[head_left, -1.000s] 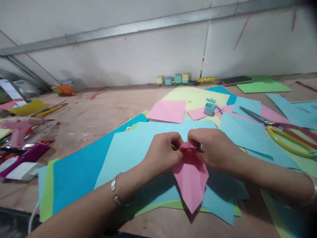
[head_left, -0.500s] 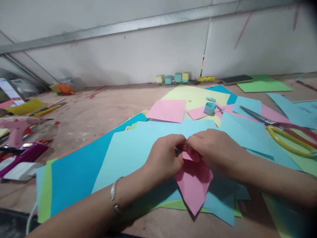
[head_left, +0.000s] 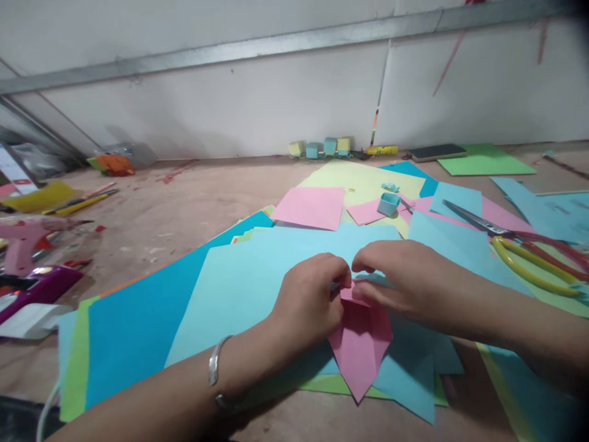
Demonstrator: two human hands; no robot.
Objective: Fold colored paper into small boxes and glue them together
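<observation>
A folded pink paper (head_left: 361, 347) with a point toward me lies on light blue sheets (head_left: 243, 279) in the middle of the table. My left hand (head_left: 308, 301) is curled, its fingertips pinching the paper's far edge. My right hand (head_left: 405, 276) presses on the same edge from the right, fingers closed over the fold. The two hands touch at the fingertips. A silver bangle (head_left: 216, 377) is on my left wrist.
Scissors with yellow and red handles (head_left: 524, 248) lie at the right. A small blue paper box (head_left: 389, 202) and a pink square (head_left: 313, 207) sit beyond my hands. A pink glue gun (head_left: 23, 242) and purple tool (head_left: 39, 288) lie left. Small paper cubes (head_left: 322, 147) and a phone (head_left: 437, 151) line the wall.
The small raised flap at the pink paper's far end has been pressed down flat. Both hands shifted slightly toward me and lower over the fold.
</observation>
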